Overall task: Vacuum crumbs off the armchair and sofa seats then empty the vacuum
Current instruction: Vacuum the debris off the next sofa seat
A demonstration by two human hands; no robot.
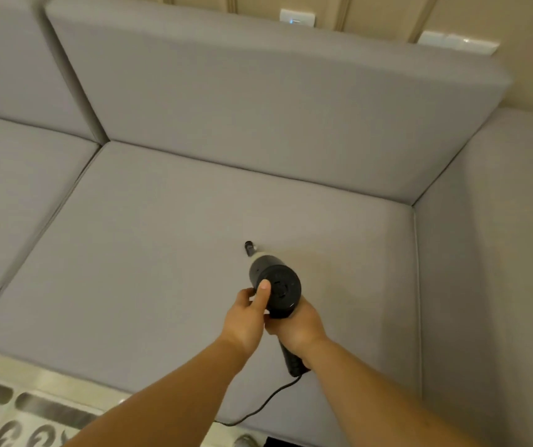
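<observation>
Low centre of the frame: black handheld vacuum (275, 285) aimed down at the grey sofa seat cushion (168, 262), narrow nozzle (249, 247) on or just above the fabric; contact hard to tell. Right hand (297, 327) clenched around the handle, left hand (247, 317) steadying the round rear cap, thumb (262, 293) pressed on it. Cord (258, 406) trailing off the front edge at the bottom. No crumbs visible. Best done in slow overlapping passes, nozzle kept flat, seams toward the upper left and right included, cord kept slack.

Grey sofa seat (162, 253) bears only the vacuum's nozzle tip (248, 246).
</observation>
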